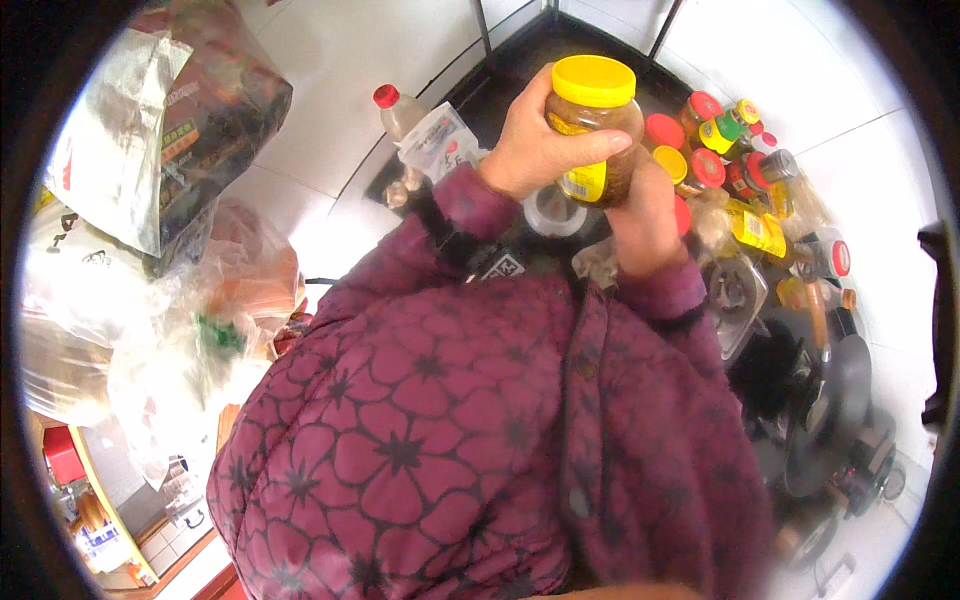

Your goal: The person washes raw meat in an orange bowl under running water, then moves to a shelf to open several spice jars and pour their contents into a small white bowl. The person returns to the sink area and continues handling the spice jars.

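Note:
A large clear jar (622, 120) with a yellow screw lid and yellow label stands nearly upright between my hands, filled with something brown. My left hand (530, 142) wraps round its left side, the thumb lying across the front below the lid. My right hand (648, 212) holds the jar low on its right side, with its fingers partly hidden behind it. Below the jar, a round translucent tub (553, 218) sits on the black counter. A white printed packet (438, 145) lies left of my left wrist, beside a clear bottle (399, 113) with a red cap.
Several jars with red lids (708, 168) crowd the counter to the right, beside a yellow packet (757, 230) and a clear plastic tray (737, 290). A dark pan (835, 410) stands nearer on the right. Plastic bags (150, 300) fill the left. Thin black posts (665, 30) rise behind.

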The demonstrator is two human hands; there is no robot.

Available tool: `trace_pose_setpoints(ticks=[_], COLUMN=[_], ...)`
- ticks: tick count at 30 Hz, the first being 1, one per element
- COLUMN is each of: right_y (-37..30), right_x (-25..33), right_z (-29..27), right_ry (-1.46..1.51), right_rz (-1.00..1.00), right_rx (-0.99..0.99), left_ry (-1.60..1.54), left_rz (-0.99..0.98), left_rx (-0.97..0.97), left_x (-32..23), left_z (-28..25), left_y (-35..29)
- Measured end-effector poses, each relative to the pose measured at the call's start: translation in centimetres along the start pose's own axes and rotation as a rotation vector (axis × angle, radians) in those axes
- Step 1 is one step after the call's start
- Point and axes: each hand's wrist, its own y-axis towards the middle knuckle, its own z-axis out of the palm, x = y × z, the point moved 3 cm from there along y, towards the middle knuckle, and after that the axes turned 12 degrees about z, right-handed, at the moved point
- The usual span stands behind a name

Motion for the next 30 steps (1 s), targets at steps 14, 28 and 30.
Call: trace_pose_setpoints(ticks=[14, 28, 30], right_y=[1.8, 2.9, 3.4], right_x=[3.7, 6.3, 7.1], right_z=[2.2, -0.2, 1.7], right_ry=[-0.131, -1.120, -1.441], right_rz=[-0.516, -0.351, -0.457], right_rx=[-0.152, -0.202, 0.041], left_ry=[0.026, 0.368, 0.447], left_rz=[-0.044, 0.102, -0.038], left_rx=[-0.126, 0.027, 0.065], left_x=[1.7, 0.6, 1.8], left_z=[0.9, -3.1, -3.1], left_y=[-0.9, 1.1, 0.2])
